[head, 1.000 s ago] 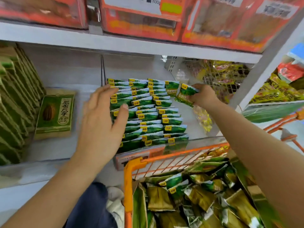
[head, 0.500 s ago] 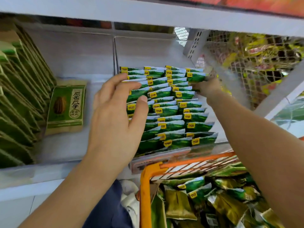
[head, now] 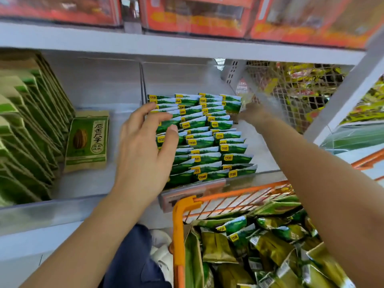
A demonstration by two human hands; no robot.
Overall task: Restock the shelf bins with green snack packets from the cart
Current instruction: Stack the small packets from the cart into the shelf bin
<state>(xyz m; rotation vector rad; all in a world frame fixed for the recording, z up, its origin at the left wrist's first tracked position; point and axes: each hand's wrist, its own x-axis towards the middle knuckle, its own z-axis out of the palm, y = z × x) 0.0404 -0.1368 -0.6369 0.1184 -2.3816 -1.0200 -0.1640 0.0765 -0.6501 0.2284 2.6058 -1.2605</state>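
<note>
My left hand (head: 145, 142) is out in front of the shelf bin (head: 207, 80), fingers spread and relaxed, fingertips at the left column of green snack packets (head: 205, 138) and holding nothing. The packets stand in neat overlapping rows inside the bin, yellow tags showing, filling it from the back wall to the front lip. My right hand (head: 252, 115) reaches deep to the far right corner of those rows, right against the rearmost packets; it's blurred and turned away from me, so I cannot tell whether it's pinching anything. Below my right arm sits the orange cart (head: 180, 225), heaped with more loose green packets. To the left, a seed bag (head: 87, 142) stands on the shelf beside a leaning row of the same bags (head: 31, 125). Red boxes (head: 197, 15) line the shelf above.
</note>
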